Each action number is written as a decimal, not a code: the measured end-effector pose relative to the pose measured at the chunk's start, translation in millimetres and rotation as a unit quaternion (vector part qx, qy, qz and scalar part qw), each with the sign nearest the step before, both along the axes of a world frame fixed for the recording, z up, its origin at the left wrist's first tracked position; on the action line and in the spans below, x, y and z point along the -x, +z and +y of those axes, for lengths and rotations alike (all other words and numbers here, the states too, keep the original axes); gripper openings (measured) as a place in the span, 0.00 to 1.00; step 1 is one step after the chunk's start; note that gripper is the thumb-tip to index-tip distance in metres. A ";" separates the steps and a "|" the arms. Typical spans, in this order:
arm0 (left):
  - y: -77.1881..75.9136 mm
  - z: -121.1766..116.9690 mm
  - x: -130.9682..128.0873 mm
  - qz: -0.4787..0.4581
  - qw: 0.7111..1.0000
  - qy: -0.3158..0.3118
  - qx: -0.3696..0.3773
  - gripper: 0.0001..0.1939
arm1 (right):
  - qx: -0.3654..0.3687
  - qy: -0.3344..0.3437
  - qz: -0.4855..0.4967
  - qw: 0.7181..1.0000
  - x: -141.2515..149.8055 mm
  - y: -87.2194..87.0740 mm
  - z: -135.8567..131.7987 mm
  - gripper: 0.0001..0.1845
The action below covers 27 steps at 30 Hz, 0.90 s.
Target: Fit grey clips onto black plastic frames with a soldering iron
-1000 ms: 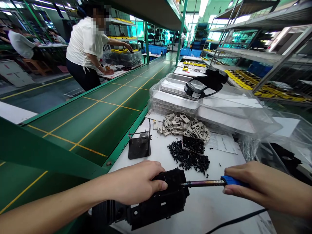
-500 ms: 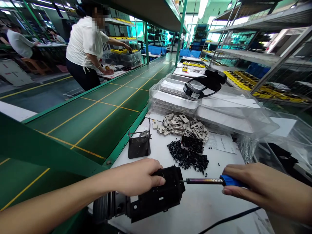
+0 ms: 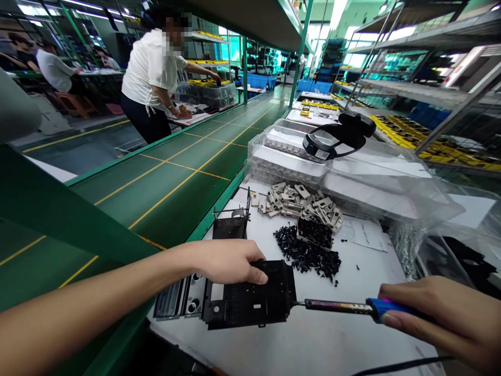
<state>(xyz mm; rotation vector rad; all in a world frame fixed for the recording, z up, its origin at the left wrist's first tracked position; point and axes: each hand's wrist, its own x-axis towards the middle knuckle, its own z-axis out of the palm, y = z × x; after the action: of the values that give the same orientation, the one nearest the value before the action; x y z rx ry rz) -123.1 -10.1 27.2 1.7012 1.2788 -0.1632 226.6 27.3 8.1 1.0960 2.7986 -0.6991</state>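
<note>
The left arm reaches in from the lower left, and the left hand (image 3: 229,263) lies across the top edge of a black metal frame (image 3: 250,297), its grip closed on that edge with the fingers (image 3: 258,277) curled over it. The frame lies low over the white surface (image 3: 332,339), just below a heap of small black plastic pieces (image 3: 307,256). From the lower right, the right hand (image 3: 438,313) is clenched around the blue handle of a soldering iron (image 3: 336,307), its tip held level at the frame's right edge.
</note>
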 end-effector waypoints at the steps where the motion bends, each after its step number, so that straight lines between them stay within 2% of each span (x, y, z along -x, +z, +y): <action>1: 0.8 -0.2 -0.6 0.000 1.000 -0.005 0.000 0.14 | 0.051 0.011 -0.035 0.998 2.2 3.0 2.4 0.20; 3: 2.9 -1.2 -2.0 0.003 1.000 -0.011 -0.002 0.13 | 0.114 0.020 -0.079 0.990 4.7 7.9 7.5 0.21; 10: 10.6 -4.9 -6.4 0.017 1.000 -0.020 -0.016 0.12 | 0.103 0.022 -0.060 0.993 6.0 9.5 10.7 0.20; 17: 10.6 -6.3 -7.7 0.031 0.999 -0.027 -0.022 0.13 | 0.123 0.025 -0.105 0.986 9.8 14.4 10.1 0.24; 27: 11.2 -7.1 -9.9 0.019 0.999 -0.036 -0.019 0.12 | 0.121 0.025 -0.087 0.988 7.9 12.7 10.8 0.21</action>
<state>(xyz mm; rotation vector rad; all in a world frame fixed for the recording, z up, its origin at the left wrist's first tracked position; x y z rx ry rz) -113.2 -17.2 38.4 1.7854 1.2571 -0.2157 218.7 38.1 20.7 0.9873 2.5071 -0.8662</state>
